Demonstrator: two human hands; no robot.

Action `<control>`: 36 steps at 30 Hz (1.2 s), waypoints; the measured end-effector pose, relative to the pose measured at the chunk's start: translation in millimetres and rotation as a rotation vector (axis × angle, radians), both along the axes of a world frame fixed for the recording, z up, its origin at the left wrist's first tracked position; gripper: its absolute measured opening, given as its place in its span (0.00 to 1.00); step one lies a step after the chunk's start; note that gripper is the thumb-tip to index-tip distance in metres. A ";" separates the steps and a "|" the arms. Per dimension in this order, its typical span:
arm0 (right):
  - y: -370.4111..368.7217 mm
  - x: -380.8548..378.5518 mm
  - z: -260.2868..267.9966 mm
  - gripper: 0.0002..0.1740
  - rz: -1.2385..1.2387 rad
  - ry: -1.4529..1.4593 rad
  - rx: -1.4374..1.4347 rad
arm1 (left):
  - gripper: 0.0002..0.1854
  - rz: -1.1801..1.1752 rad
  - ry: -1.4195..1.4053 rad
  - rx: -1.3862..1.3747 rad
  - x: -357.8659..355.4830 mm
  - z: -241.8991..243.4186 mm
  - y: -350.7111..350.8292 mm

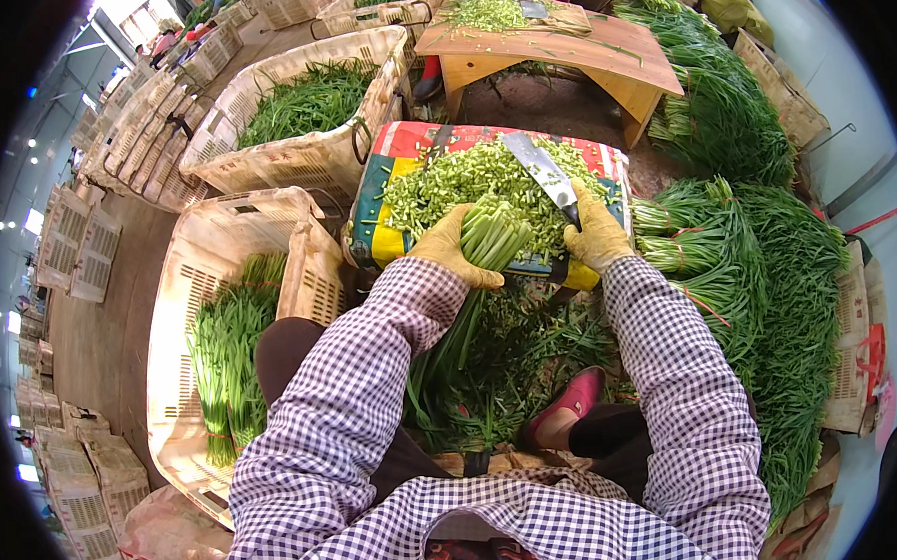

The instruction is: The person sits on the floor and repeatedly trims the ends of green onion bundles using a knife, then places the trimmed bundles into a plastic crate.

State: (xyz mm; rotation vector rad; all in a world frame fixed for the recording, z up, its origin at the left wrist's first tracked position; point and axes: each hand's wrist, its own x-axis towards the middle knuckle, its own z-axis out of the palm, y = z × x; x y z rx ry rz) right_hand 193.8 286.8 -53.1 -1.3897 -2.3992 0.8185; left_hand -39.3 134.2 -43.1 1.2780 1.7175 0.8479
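My left hand (453, 250), in a yellowish glove, grips a bunch of green garlic chives (499, 233) near its pale stem ends. The leaves of the bunch hang down below the hand between my knees. In my right hand (597, 230), also gloved, is the dark handle of a cleaver-like knife (540, 168). Its wide metal blade points up and to the left, over a heap of short cut stem pieces (453, 179). The heap lies on a low block wrapped in red, green and yellow printed sheeting (386, 243), which bears writing.
At my left, a plastic crate (172, 343) holds upright chive bundles; another crate (289, 157) beyond holds loose greens. Long piles of chives (785, 310) line the right side. A wooden table (564, 45) with cut pieces stands ahead. Loose leaves (520, 358) cover the floor by my shoe.
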 end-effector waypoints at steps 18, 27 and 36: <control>-79.1 35.5 17.9 0.11 0.230 0.184 0.115 | 0.51 -0.053 0.330 -0.504 16.2 21.3 30.7; -65.0 22.6 25.4 0.10 0.258 -0.109 0.063 | 0.61 -0.057 0.391 -0.510 18.0 28.1 35.4; -42.5 2.7 38.4 0.13 0.337 -0.258 -0.067 | 0.65 -0.069 0.414 -0.592 21.3 26.2 44.3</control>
